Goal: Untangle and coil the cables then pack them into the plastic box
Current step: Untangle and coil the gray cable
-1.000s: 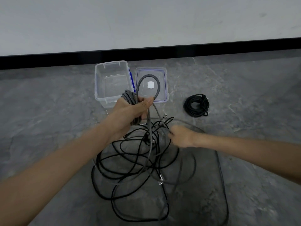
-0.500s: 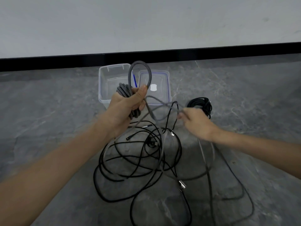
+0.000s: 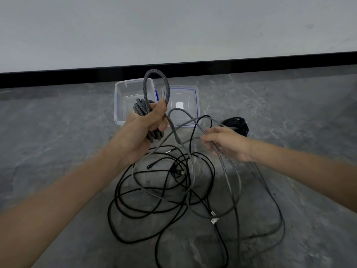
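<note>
Several black loops (image 3: 174,171) sprawl tangled on the floor (image 3: 58,142) before the open plastic box (image 3: 120,97), while the left hand (image 3: 139,132) grips the half-wound grey cable (image 3: 142,107) and the right hand (image 3: 229,146) pinches its loose run, next needing drawing clear for another wrap.

Pale grey wall (image 3: 173,26) fills upper frame; black skirting (image 3: 251,63) runs across below it; grey veined marble floor (image 3: 48,132) beneath.

- Lit softly and evenly, neither dim nor very bright.
- Darker in a faint shadow patch on the floor (image 3: 58,132) under the tangled cables (image 3: 174,169).
- Smeared a little around the right hand (image 3: 228,144).
- Slightly fuzzy all over.
- Bent near the edges, as along the black strip (image 3: 270,61).
</note>
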